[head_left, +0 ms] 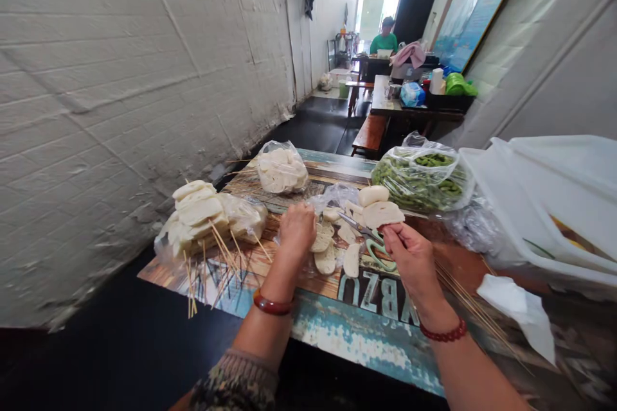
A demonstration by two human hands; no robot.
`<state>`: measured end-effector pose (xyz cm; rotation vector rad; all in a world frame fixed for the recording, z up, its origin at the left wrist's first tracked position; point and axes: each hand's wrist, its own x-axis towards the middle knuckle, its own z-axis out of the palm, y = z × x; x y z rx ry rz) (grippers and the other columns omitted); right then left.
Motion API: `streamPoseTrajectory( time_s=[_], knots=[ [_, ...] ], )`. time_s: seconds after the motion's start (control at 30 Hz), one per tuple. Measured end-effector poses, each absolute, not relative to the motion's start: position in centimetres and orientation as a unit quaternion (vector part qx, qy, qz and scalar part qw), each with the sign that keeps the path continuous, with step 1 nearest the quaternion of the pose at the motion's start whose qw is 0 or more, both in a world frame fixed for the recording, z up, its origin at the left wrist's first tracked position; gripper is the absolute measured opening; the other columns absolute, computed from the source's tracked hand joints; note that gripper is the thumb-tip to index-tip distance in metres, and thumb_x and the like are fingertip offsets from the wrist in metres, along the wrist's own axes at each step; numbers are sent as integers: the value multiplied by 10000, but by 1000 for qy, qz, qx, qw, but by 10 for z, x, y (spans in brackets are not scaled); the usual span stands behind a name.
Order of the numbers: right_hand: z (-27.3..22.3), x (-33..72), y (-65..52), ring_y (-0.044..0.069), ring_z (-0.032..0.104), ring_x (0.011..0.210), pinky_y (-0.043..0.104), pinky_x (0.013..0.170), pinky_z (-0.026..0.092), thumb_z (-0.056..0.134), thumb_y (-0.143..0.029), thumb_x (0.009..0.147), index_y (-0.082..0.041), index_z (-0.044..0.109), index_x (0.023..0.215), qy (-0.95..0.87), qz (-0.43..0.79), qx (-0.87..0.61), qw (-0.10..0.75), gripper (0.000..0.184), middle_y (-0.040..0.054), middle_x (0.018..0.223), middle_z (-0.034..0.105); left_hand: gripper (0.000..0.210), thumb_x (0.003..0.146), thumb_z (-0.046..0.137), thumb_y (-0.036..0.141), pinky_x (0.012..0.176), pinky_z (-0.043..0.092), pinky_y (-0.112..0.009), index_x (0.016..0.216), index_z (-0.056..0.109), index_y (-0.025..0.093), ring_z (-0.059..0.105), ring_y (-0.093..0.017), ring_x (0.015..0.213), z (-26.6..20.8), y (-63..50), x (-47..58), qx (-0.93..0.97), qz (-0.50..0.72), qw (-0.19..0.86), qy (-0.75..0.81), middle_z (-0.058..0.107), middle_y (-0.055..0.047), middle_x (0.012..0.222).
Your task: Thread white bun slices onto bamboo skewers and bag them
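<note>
My right hand (pixel 409 253) is closed, with thumb and fingertips pinching the lower edge of a pale, oval food slice (pixel 383 214). My left hand (pixel 299 228) is curled shut beside loose slices (pixel 325 259); its fingers face away, so anything inside is hidden. Between the hands lie scissors (pixel 380 253) with light green handles, partly under the slices. A rounded white piece (pixel 373 194) sits just behind the pinched slice. At the left, a stack of skewered white pieces (pixel 197 212) rests partly in clear plastic, its sticks pointing toward me.
Bare wooden skewers (pixel 475 308) and a white tissue (pixel 520 308) lie at the right. Behind are a bag of pale slices (pixel 282 169) and a bag of green vegetables (pixel 419 176). White plastic bins (pixel 554 199) stand right. A person in green (pixel 384 43) sits far back.
</note>
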<state>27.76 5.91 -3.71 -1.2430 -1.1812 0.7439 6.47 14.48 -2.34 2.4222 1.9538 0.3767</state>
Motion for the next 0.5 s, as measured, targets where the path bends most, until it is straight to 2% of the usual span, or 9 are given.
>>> streamPoseTrajectory(
  time_s=[0.23,0.37,0.43,0.5],
  knots=[
    [-35,277,57,105,409,528,219,500,334,576,-445,893,-158,650,805,-523,313,-533,587,309,-34,597,506,204,846,514,111,892,440,-368,907,703,156,615,-264,951,-32,148,58,772,169,29,612,695,-140,955],
    [-35,277,57,102,398,511,219,492,319,579,-459,891,-164,646,804,-516,315,-530,595,315,-47,582,499,231,907,453,173,907,449,-370,993,668,156,606,-257,1006,-24,143,58,740,261,26,619,681,-141,1031],
    [-35,276,57,99,385,503,217,484,307,580,-458,894,-163,646,808,-512,322,-526,598,314,-52,571,482,217,929,467,255,883,470,-355,1019,638,158,619,-242,994,-15,138,62,688,401,119,593,676,-131,1062],
    [-35,276,57,97,382,507,216,482,305,589,-448,892,-162,644,795,-506,329,-522,603,307,-50,574,478,232,919,522,369,803,508,-334,1013,607,174,654,-218,902,-5,132,69,592,535,325,508,689,-106,1024]
  ],
)
